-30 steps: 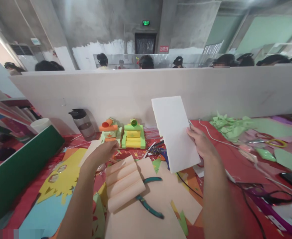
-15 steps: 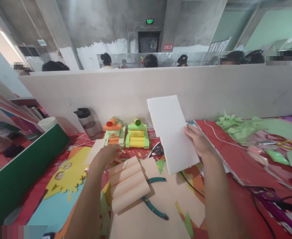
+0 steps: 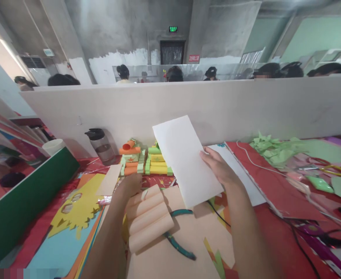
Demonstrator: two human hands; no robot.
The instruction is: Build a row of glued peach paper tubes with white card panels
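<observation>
My right hand [image 3: 217, 164] grips a white board [image 3: 187, 162] by its right edge, thumb on the face, holding it tilted above the table. Just past the folded peach paper [image 3: 149, 219], my left hand [image 3: 133, 184] is closed, its fingertips hidden; I cannot make out what is in it. That paper is bent into several rounded ridges and lies on a flat peach sheet [image 3: 158, 267]. From under it stick two teal handles [image 3: 180, 246] of a tool whose head is hidden. Behind stand an orange paper tank [image 3: 131, 159] and a yellow-green one [image 3: 158, 162], partly covered by the board.
Yellow cutouts [image 3: 77, 205] and blue paper [image 3: 54, 244] lie left, beside a green board [image 3: 36, 186]. A water bottle [image 3: 100, 145] stands near the white partition [image 3: 123, 108]. Green scraps [image 3: 270, 149], yellow-handled scissors [image 3: 334, 169] and a cable lie right. People sit beyond the partition.
My right hand has moved left with the white board, which now covers part of the yellow-green tank. My left hand has shifted slightly, and its fingers look more curled.
</observation>
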